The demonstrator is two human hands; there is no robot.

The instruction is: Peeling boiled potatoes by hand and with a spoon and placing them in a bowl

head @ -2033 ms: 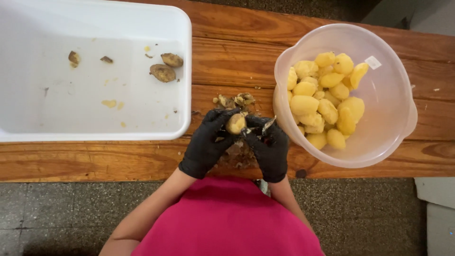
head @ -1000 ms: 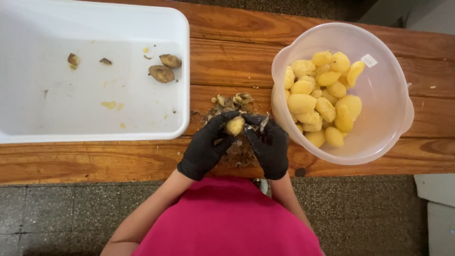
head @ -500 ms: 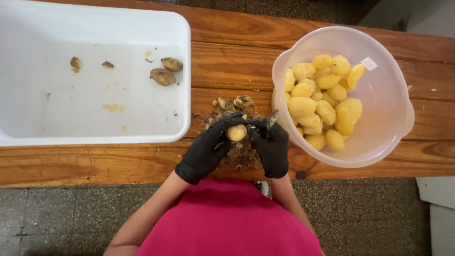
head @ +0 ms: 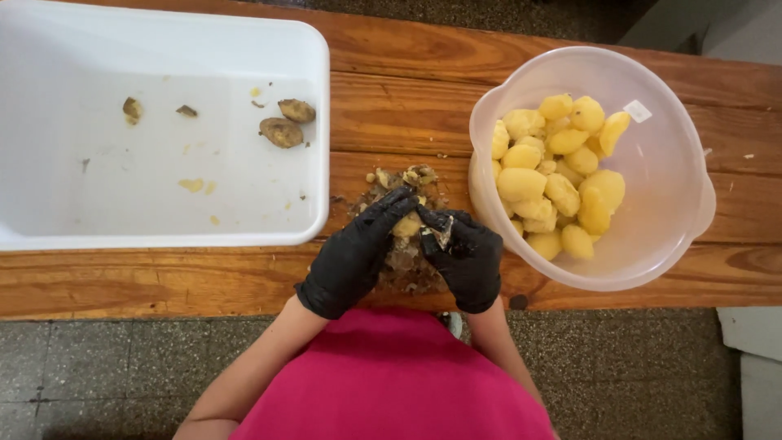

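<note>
Left hand [head: 356,253] gripping small potato [head: 406,226], right hand [head: 466,257] closing on knife [head: 444,234]; likely soft, slippery; pinching ends advised

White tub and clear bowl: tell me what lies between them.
Head view: between the white tub and the clear bowl lies bare wooden table, then a peel pile.

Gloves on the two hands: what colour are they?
Black, on both the left hand and right hand; head view.
</note>
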